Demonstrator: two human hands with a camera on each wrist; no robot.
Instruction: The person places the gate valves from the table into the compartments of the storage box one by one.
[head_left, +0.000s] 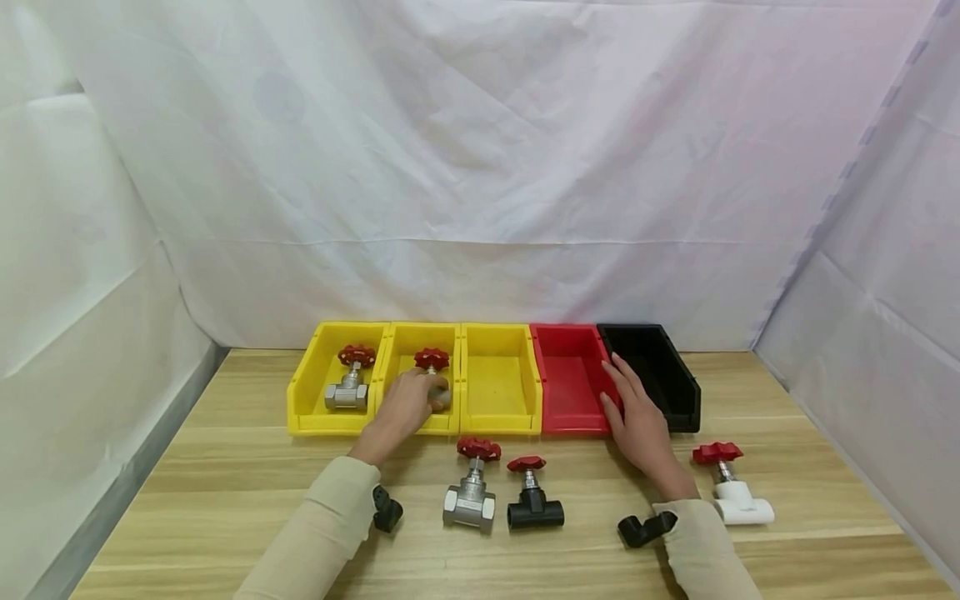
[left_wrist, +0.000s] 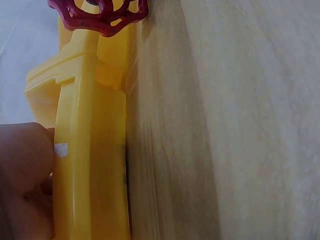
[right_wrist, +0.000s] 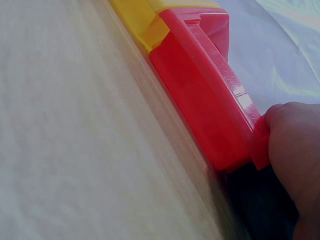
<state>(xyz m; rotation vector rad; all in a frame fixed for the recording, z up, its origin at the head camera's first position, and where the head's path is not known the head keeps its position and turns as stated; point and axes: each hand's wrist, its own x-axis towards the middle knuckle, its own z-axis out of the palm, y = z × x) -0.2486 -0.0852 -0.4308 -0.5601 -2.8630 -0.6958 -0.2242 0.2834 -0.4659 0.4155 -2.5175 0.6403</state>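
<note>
My left hand [head_left: 405, 408] reaches into the second yellow bin [head_left: 427, 335] from the left. Its thumb and fingers are curled around the steel body of a valve with a red handwheel [head_left: 431, 358]. In the left wrist view the fingers [left_wrist: 27, 165] are partly hidden behind the bin's yellow front wall [left_wrist: 72, 190]. My right hand [head_left: 641, 425] rests over the wall between the red bin [head_left: 573, 423] and the black bin [head_left: 686, 392], fingers extended. The right wrist view shows that hand [right_wrist: 295, 145] against the end of the red bin's front edge [right_wrist: 225, 85].
Another steel valve [head_left: 347, 393] lies in the leftmost yellow bin. On the wooden table before the bins stand a steel valve [head_left: 470, 502] and a black valve [head_left: 535, 512]. A white valve [head_left: 738, 504] lies right of my right forearm. White cloth [head_left: 487, 167] hangs behind.
</note>
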